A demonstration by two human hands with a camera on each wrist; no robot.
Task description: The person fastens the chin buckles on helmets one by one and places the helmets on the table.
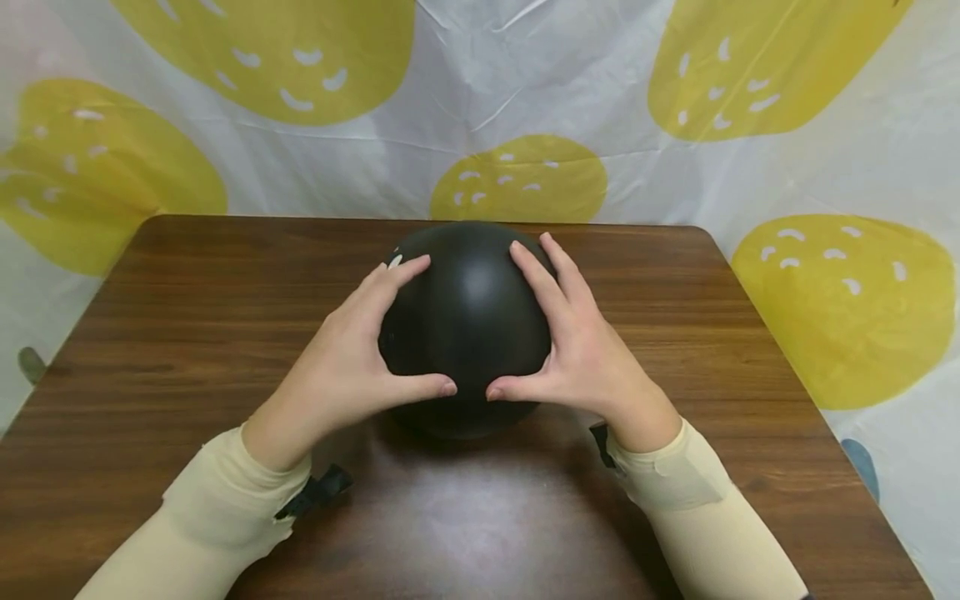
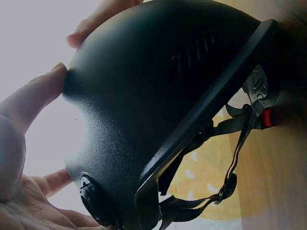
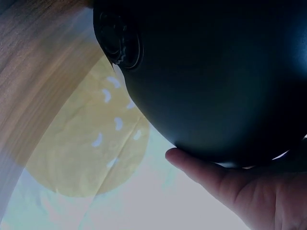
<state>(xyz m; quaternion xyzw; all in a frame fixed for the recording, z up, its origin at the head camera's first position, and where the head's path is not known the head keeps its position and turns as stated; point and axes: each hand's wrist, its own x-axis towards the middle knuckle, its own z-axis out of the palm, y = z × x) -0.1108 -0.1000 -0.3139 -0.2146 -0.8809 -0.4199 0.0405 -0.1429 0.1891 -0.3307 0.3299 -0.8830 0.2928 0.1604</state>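
A smooth black helmet is held between both hands over the middle of the table. My left hand grips its left side, thumb across the near face and fingers over the upper curve. On the opposite side my right hand holds it the same way, the two thumb tips pointing at each other. Below the rim in the left wrist view, dark chin straps with a red buckle piece hang loose. A round black fitting shows on the shell in the right wrist view.
A brown wood-grain table with rounded far corners lies under the helmet. Behind it and along its sides hangs a white cloth printed with yellow fruit shapes. Cream sleeves cover both forearms, with black straps near the wrists.
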